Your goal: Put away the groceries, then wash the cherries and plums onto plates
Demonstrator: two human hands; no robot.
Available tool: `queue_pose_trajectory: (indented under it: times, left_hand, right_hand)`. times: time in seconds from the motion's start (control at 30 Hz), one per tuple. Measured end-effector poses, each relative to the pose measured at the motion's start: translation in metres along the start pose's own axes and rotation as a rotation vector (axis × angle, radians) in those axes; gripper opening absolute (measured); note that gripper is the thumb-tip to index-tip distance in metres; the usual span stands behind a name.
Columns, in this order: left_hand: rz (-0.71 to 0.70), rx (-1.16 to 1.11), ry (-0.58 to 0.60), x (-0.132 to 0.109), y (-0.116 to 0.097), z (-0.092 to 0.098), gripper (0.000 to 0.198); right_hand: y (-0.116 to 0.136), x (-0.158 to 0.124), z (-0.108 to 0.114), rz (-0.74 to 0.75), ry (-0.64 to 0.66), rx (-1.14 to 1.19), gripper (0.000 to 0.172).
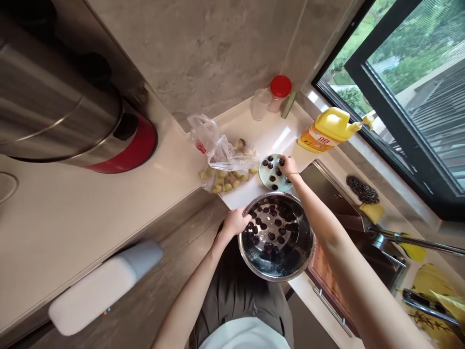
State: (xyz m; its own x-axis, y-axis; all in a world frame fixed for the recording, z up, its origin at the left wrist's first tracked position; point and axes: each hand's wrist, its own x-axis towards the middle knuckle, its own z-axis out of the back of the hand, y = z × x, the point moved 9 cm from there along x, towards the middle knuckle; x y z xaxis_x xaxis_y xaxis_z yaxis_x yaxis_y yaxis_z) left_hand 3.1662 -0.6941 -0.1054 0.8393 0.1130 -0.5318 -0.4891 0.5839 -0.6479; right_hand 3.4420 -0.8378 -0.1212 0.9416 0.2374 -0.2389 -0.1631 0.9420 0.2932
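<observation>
A steel bowl (pixel 248 259) holds water and many dark round fruits that look like grapes (pixel 271 236). My left hand (pixel 237 222) is closed on the bowl's left rim, thumb over the edge. Beyond the bowl, a pale green plate (pixel 266 177) lies on the counter with several of the same dark grapes on it. Over the plate's right side is my right hand (pixel 289 166), its fingers pinched on a dark grape (pixel 282 162). Part of the plate's right edge is hidden behind that hand and wrist.
Left of the plate sits a clear plastic bag (pixel 227 157) of yellowish-green fruit. A yellow detergent bottle (pixel 321 133) and a red-lidded jar (pixel 280 87) stand behind. To the right is a sink (pixel 321 186) with a faucet (pixel 379 240); a large steel appliance (pixel 72 106) stands left.
</observation>
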Motion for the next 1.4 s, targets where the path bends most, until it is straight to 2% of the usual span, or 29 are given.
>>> queue_pose_trajectory:
  times: [0.13,0.2,0.23,0.3,0.33,0.37,0.43,0.5,0.57,0.63,0.73,0.83,0.93,1.07,1.2,1.27,1.4]
  left_hand:
    - [-0.016,-0.005,0.001,0.000,-0.002,0.001,0.031]
    - [-0.029,-0.007,0.001,0.000,-0.003,0.001,0.030]
    - [-0.036,-0.006,0.000,0.000,-0.004,0.001,0.029]
    - [-0.047,-0.007,-0.002,0.000,-0.005,0.001,0.029]
    - [-0.047,-0.008,0.002,0.000,-0.005,0.000,0.029]
    - [-0.045,-0.011,0.005,0.001,-0.005,0.000,0.029]
    - [-0.039,-0.019,0.013,0.002,-0.005,-0.001,0.031]
    - [-0.034,-0.020,0.018,0.003,-0.005,-0.002,0.033]
    - [-0.041,-0.013,0.017,0.004,-0.005,-0.002,0.033]
    - [-0.055,-0.008,0.013,0.004,-0.006,-0.002,0.032]
    - [-0.085,-0.009,-0.002,0.005,-0.008,-0.001,0.031]
    - [-0.090,-0.012,-0.014,0.005,-0.007,-0.001,0.030]
    - [-0.086,-0.017,-0.009,0.004,-0.007,-0.001,0.030]
    - [-0.069,-0.004,0.006,0.004,-0.007,-0.002,0.029]
    - [-0.068,0.014,0.014,0.005,-0.008,-0.002,0.028]
    - [-0.063,0.022,0.017,0.005,-0.008,-0.001,0.027]
    - [-0.072,0.036,0.010,0.005,-0.009,0.000,0.027]
  right_hand:
    - [0.005,-0.002,-0.007,0.026,0.109,0.058,0.060]
    - [0.011,-0.018,0.008,0.078,0.120,0.152,0.069]
    - [0.014,-0.032,0.022,0.115,0.077,0.214,0.067]
    - [0.017,-0.074,0.052,0.194,-0.024,0.363,0.052]
    - [0.017,-0.099,0.061,0.217,-0.035,0.447,0.044]
    - [0.018,-0.125,0.059,0.245,0.052,0.509,0.040]
    - [0.021,-0.174,0.033,0.283,0.305,0.508,0.043]
    - [0.010,-0.204,0.005,0.214,0.357,0.319,0.054]
    - [-0.007,-0.213,-0.019,0.072,0.300,0.102,0.069]
    - [-0.014,-0.213,-0.044,-0.015,0.318,-0.001,0.075]
    - [0.000,-0.213,-0.072,0.023,0.440,0.007,0.075]
    - [0.018,-0.227,-0.087,0.089,0.568,0.000,0.074]
    - [0.030,-0.256,-0.100,0.162,0.703,-0.019,0.067]
    - [0.028,-0.288,-0.115,0.212,0.815,-0.007,0.066]
    - [0.027,-0.300,-0.119,0.298,0.944,0.288,0.053]
    - [0.024,-0.303,-0.120,0.252,1.030,0.487,0.053]
    - [0.010,-0.318,-0.134,-0.010,1.198,0.694,0.057]
